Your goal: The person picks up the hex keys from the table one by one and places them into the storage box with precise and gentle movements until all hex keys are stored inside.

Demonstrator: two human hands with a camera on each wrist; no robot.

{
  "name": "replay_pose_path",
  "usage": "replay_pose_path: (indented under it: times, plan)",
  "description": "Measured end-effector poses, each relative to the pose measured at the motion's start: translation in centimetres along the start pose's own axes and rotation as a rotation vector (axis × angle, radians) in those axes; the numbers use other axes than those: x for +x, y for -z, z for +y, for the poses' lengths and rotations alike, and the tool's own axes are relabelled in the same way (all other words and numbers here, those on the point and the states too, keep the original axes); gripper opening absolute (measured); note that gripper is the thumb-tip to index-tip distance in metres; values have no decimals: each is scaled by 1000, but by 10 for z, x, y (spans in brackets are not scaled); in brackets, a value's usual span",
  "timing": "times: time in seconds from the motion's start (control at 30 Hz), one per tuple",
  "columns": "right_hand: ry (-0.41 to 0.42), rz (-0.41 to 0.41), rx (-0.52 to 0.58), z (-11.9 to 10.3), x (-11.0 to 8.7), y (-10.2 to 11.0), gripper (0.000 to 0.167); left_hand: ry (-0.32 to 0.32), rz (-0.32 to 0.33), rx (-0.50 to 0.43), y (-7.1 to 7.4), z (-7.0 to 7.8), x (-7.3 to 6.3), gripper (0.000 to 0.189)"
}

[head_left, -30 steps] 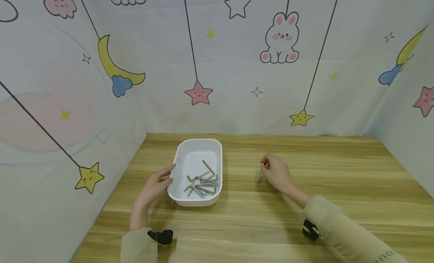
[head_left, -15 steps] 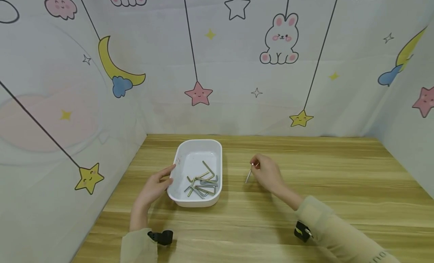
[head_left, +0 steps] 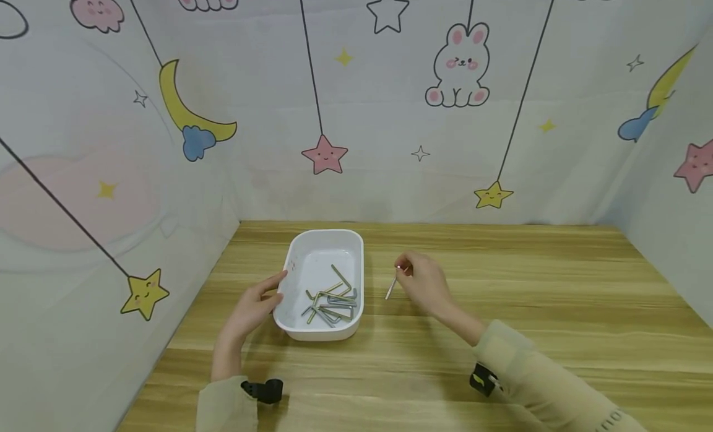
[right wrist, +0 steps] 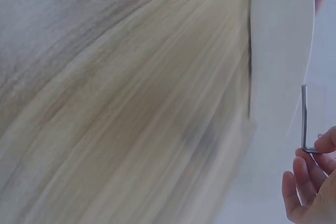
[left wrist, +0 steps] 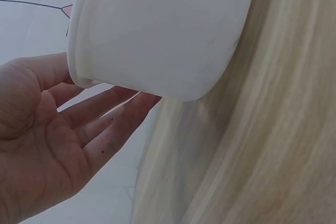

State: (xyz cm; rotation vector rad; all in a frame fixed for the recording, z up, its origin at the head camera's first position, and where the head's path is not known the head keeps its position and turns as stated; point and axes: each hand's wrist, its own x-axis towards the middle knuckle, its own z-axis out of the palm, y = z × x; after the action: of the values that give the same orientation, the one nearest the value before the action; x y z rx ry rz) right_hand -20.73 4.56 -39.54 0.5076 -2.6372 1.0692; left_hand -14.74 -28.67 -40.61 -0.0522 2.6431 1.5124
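My right hand [head_left: 424, 285] pinches a silver hex key [right wrist: 304, 119] between thumb and fingertips, just right of the white tray [head_left: 359, 283]. Its long arm points down to the left in the head view. Several L-shaped hex keys [head_left: 340, 296], brassy and silver, lie in a loose pile at the tray's near end. On the tray's left side, my left hand [head_left: 249, 314] touches the rim and outer wall with thumb and fairly straight fingers. In the left wrist view, the tray wall [left wrist: 157, 35] partly covers those fingertips.
The tray rests on a wood-grain table [head_left: 529, 283]. Behind it hangs a pale cloth backdrop [head_left: 384, 190] printed with stars and a rabbit, with cloth on both sides too. Dark wrist cameras sit at the left cuff [head_left: 228, 401] and right cuff [head_left: 496, 339].
My right hand has moved left toward the tray, carrying the hex key. The left hand and the tray have stayed in place.
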Motion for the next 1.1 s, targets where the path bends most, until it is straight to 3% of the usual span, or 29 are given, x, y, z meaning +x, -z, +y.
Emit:
replay_pose_path:
  times: [0.57,1.1]
  plan:
    - [45,-20,35,-32,3,-5,9,0,-3,-11,0,-1,-1,50]
    - [94,-49,35,-53,10,-26,5,-20,3,-8,0,-2,1,50]
